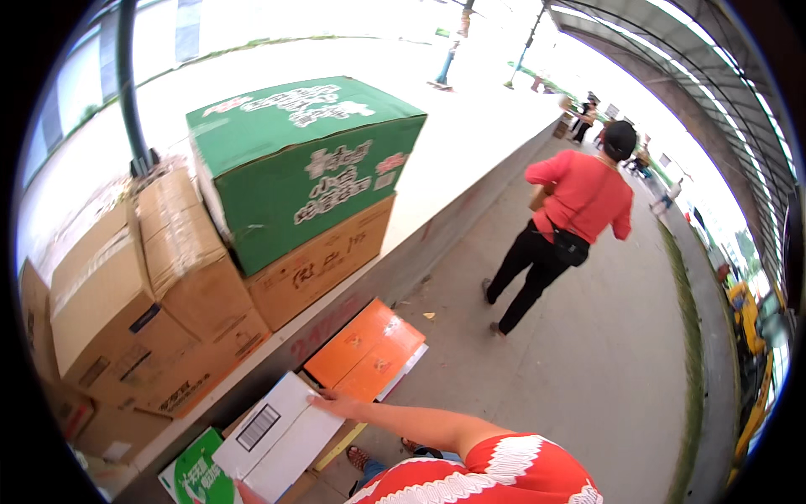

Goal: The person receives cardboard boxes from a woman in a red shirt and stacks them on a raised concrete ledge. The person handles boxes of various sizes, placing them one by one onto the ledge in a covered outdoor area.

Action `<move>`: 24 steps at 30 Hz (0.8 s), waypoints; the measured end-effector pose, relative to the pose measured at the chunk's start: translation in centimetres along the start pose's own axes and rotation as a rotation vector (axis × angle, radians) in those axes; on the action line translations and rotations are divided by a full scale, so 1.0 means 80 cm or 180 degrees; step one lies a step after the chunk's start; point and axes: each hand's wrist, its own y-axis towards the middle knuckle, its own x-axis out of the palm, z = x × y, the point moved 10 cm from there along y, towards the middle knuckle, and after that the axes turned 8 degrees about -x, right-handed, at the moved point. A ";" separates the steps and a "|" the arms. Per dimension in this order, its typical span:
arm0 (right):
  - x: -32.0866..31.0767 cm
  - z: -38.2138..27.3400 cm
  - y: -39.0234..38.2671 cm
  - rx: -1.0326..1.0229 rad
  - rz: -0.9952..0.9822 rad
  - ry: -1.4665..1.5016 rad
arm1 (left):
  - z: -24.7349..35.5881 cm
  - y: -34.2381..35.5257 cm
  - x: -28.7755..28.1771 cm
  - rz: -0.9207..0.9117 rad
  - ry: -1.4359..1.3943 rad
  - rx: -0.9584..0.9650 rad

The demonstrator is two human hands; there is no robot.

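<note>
Spanning one edge of a white box [281, 445], the right hand [335, 405] is seen closed on its upper right side, with the bare forearm stretched from the lower edge of view. The left hand [245, 494] is mostly cut off by the frame; a small part is seen against the box's lower left corner, and whether it is closed cannot be told. The white box is tilted in view, below the concrete ledge [445, 239], and a striped black panel is borne on its top.

Just beyond the right hand, an orange box [367, 349] is set close against the ledge wall. At the other side, a flat green box [195, 472] is partly covered by the white one. A sandalled foot [358, 457] is noted near the right forearm.

On the ledge, a large green carton [311, 168] is stacked on a brown carton [323, 265]; more taped brown cartons [189, 260] are packed alongside to the left.

Farther off, a paved walkway [588, 361] is crossed by a person in a coral top [579, 189], seen from behind, with a black bag [569, 246] carried at the hip. Overhead right, an arched roof [714, 67] is seen.
</note>
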 end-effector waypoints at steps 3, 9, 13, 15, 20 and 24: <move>0.007 0.009 0.001 0.0020 -0.0145 0.0003 | 0.022 0.006 0.066 -0.0285 0.0149 -0.0055; 0.019 0.015 -0.003 0.0275 -0.0405 0.0492 | 0.048 0.016 0.156 -0.0723 0.0365 -0.0151; 0.025 -0.004 -0.014 0.0163 -0.0582 0.0788 | 0.044 0.022 0.216 -0.1100 0.0517 -0.0281; 0.028 -0.003 -0.025 0.0356 -0.0653 0.0806 | 0.042 0.021 0.235 -0.1218 0.0571 -0.0325; 0.030 -0.003 -0.041 0.0486 -0.0841 0.0836 | 0.039 0.010 0.267 -0.1468 0.0656 -0.0402; 0.012 -0.012 -0.040 -0.0153 -0.0642 0.0959 | 0.038 0.002 0.287 -0.1603 0.0713 -0.0454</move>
